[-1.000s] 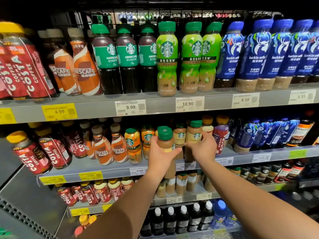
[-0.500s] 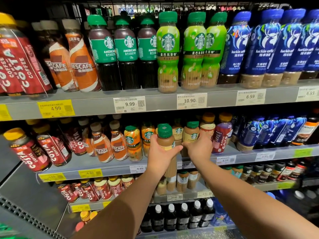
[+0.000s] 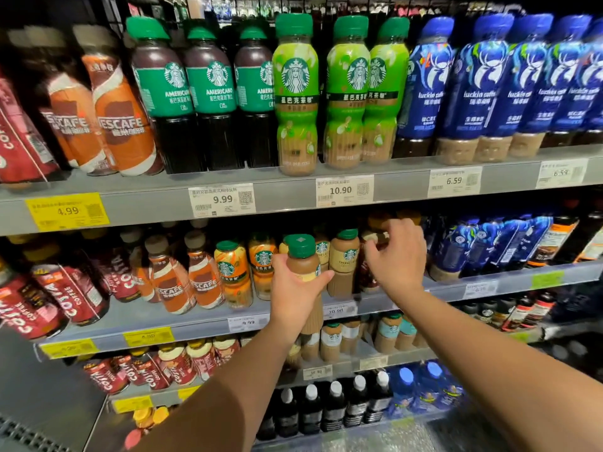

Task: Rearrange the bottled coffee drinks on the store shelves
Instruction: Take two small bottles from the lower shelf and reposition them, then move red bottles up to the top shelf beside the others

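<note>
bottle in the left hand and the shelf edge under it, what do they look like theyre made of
The bottle in the left hand looks like clear plastic: tan drink shows through the neck, and it has a glossy green screw cap that also looks plastic. Glass cannot be ruled out. The shelf edge looks like grey painted metal with a matte, even finish, carrying paper price tags.

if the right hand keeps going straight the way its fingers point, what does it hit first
Probably the dark red bottle directly ahead of the right hand on the middle shelf, just right of the cheese latte bottle. The curled fingers look close to its neck already, though depth is unclear.
</note>
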